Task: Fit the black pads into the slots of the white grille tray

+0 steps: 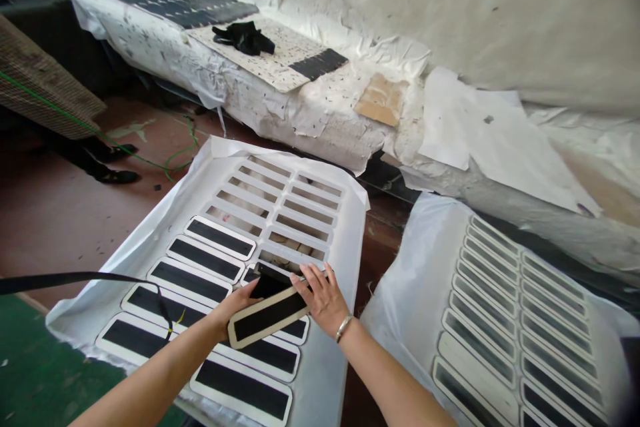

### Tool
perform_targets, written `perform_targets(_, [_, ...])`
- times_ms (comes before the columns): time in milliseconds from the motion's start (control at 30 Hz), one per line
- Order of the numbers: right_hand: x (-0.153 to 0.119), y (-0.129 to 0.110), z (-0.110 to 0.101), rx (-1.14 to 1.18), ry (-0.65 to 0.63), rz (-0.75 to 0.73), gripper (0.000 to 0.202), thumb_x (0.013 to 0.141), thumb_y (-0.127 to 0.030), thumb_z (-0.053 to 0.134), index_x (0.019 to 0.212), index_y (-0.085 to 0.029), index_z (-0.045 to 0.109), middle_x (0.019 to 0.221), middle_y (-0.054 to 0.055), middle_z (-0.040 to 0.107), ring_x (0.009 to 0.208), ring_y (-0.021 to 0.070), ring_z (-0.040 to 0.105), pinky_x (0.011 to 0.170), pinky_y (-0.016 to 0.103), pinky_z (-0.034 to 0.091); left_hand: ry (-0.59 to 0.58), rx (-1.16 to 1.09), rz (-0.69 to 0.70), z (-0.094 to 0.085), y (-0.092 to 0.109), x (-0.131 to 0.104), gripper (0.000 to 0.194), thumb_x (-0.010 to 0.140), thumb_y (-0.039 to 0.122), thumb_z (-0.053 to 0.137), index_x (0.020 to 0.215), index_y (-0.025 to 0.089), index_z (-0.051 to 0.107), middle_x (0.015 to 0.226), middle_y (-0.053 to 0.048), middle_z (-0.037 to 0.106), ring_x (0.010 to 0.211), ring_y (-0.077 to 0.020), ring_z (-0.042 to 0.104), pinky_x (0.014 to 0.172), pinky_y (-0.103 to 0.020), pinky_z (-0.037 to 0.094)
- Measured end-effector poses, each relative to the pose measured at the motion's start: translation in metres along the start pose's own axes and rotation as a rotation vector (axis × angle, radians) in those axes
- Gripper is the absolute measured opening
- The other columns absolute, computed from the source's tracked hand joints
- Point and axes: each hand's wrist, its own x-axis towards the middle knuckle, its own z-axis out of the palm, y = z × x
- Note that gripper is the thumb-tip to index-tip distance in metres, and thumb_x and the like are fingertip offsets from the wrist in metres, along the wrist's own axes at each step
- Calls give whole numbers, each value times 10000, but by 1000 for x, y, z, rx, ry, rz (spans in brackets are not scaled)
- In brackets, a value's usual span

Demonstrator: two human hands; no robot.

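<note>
Over a white sheet-covered board [345, 240], I hold a cream-rimmed rectangular frame [233, 330] with a black middle, tilted up at its right. My left hand [234, 307] grips its left end, thumb on top beside a dark piece [270, 280] I cannot make out behind the frame. The fingers of my right hand [323, 300] are bent over the frame's right end; a silver bracelet circles that wrist. Beneath and left of my hands, white-rimmed frames with black strips [193, 284] lie in rows. Farther up the board are rectangular cut-out slots [245, 197].
A second sheet-covered board [395, 300] with similar frames stands to the right. Behind runs a long white-draped bench [240, 90] bearing dark panels [175, 0], a black cloth-like bundle [245, 37] and brown cardboard [383, 99]. A person's legs [65, 147] and a green hose [145, 160] are at left.
</note>
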Motion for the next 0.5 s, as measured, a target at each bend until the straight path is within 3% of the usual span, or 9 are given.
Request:
perform_targets(100, [7,19,24,114,-72,90,715,761,-119,505,1421,-174,235,1221,141,512,1116,271,453,993,483,355,47,-159,-93,-7,13,18,351,750,246,646,1070,122,571,675,-80,656,531,-200,628,472,-274,507])
perform_targets(200, [15,37,53,249,-78,271,852,659,-146,570,1417,-83,186,1204,177,499,1070,277,468,923,436,429,174,-259,-62,-21,39,45,286,824,284,587,1073,159,523,796,-84,672,585,-158,653,531,-230,536])
perform_targets(367, [39,61,84,380,-7,424,802,701,-139,530,1413,-118,161,1151,151,527,1065,261,496,943,439,431,201,-271,86,-39,72,79,263,866,313,529,1093,199,463,1039,-133,636,734,-192,684,632,-281,564])
perform_targets(500, [54,71,94,394,93,416,791,736,-147,504,1424,-135,115,1196,161,504,1097,273,494,940,455,434,226,-277,110,-52,72,92,277,836,310,576,1071,194,488,1011,-118,631,745,-202,684,678,-327,567])
